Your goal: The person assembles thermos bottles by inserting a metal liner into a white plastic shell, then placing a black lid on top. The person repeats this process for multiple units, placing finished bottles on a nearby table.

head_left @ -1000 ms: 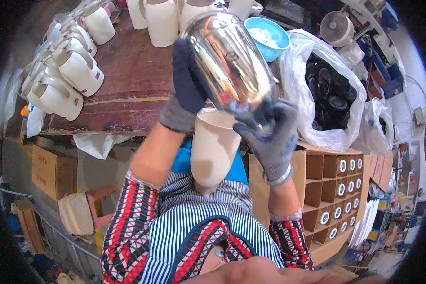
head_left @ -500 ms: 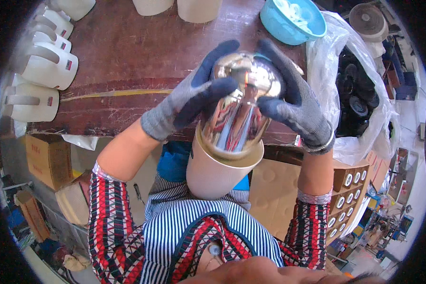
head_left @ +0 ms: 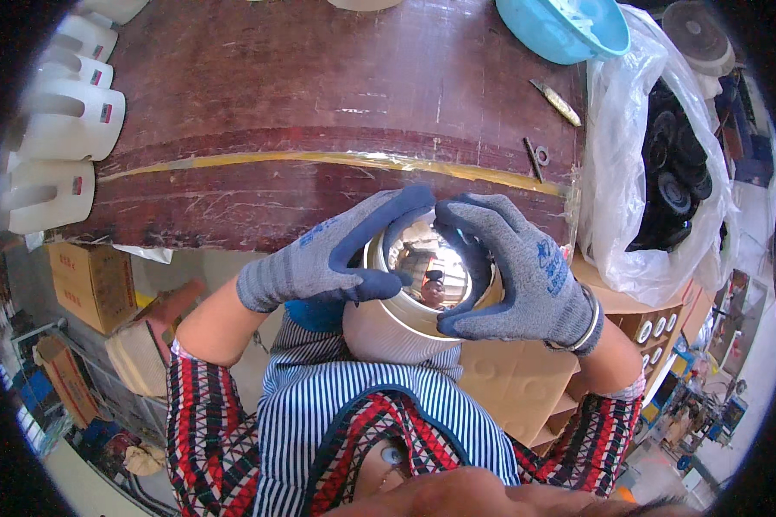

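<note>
A shiny silver flask liner (head_left: 429, 265) sits down inside an off-white jug body (head_left: 388, 329), only its mirrored rounded end showing at the mouth. The jug rests at my lap, tilted slightly, just below the table's near edge. My left hand (head_left: 336, 252), in a grey and dark-blue glove, curls around the left side of the liner at the rim. From the right, my similarly gloved right hand (head_left: 519, 274) wraps over the liner and the jug's edge. The fingertips partly hide both.
White handled jugs (head_left: 71, 121) line the table's left side. A light-blue basin (head_left: 569, 30) holds pale parts at the back right. Nearby lie a utility knife (head_left: 556, 102), a thin dark rod (head_left: 533, 159) and a small ring (head_left: 542, 155). A clear bag (head_left: 616, 164) contains black round parts.
The silver liner has gone down from above the jug into it, with both hands lowered toward me. The jug's mouth now surrounds the liner.
</note>
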Motion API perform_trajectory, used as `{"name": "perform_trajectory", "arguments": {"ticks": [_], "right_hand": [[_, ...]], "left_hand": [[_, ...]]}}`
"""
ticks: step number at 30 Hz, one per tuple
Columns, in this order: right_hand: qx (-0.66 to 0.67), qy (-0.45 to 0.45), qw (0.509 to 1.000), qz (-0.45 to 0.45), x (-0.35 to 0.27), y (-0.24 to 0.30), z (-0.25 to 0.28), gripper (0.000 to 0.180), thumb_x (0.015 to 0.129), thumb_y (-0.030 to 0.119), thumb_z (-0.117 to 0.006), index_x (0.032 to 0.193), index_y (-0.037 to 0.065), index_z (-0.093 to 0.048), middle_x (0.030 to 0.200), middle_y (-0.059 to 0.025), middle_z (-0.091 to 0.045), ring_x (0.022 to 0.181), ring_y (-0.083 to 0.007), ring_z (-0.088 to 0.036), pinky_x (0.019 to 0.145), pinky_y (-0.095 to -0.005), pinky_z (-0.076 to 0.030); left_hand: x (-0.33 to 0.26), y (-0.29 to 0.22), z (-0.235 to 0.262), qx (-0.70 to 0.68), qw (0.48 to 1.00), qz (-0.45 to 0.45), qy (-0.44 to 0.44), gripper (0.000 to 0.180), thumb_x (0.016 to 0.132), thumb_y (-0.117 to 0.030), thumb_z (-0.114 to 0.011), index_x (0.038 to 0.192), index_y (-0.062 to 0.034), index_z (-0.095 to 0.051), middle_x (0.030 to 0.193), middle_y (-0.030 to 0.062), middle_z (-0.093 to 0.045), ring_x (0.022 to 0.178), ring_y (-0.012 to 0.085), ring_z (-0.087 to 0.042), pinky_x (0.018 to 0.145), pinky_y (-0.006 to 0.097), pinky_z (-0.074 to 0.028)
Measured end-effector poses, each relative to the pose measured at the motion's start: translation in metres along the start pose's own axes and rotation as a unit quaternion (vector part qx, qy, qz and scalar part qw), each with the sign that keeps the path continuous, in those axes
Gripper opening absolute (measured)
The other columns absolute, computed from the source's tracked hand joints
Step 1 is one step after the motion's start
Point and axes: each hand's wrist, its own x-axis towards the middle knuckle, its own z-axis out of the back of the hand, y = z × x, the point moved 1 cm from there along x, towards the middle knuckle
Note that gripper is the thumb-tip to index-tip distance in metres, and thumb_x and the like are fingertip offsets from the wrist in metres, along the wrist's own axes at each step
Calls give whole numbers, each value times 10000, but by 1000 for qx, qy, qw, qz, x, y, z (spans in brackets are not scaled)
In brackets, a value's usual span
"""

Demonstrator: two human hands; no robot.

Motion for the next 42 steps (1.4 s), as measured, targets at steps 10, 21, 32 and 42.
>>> {"name": "perform_trajectory", "arguments": {"ticks": [10, 21, 32, 42], "right_hand": [[-129, 92, 987, -3, 10, 10, 0, 873, 702, 545, -825, 1364, 41, -562, 1145, -183, -635, 1006, -358, -630, 884, -454, -499], [-160, 150, 975, 19, 17, 8, 3, 911, 683, 574, -840, 1432, 126, -577, 1105, -169, -657, 907, -346, -658, 786, -432, -512], [-206, 188, 959, -51, 22, 32, 2, 838, 732, 540, -824, 1441, 170, -572, 1103, -145, -680, 862, -336, -688, 713, -433, -523], [-85, 178, 979, 47, 23, 1, 5, 681, 759, 382, -811, 1381, 247, -567, 1169, -102, -606, 957, -340, -664, 759, -454, -560]], "left_hand": [[3, 19, 4, 37, 992, -114, 34, 937, 764, -455, -865, 1515, -82, -447, 1585, 217, -383, 1470, 398, -377, 1209, 503, -324], [5, 8, 3, 25, 997, -68, 28, 970, 722, -457, -888, 1504, -79, -457, 1584, 215, -380, 1489, 390, -354, 1216, 497, -308], [1, 4, 7, 50, 998, -44, 23, 1051, 711, -478, -891, 1540, -35, -420, 1570, 201, -425, 1490, 370, -369, 1229, 485, -298], [-2, 14, 11, 35, 999, -28, 21, 1071, 713, -507, -880, 1548, -28, -410, 1560, 209, -434, 1481, 375, -377, 1228, 477, -289]]}}
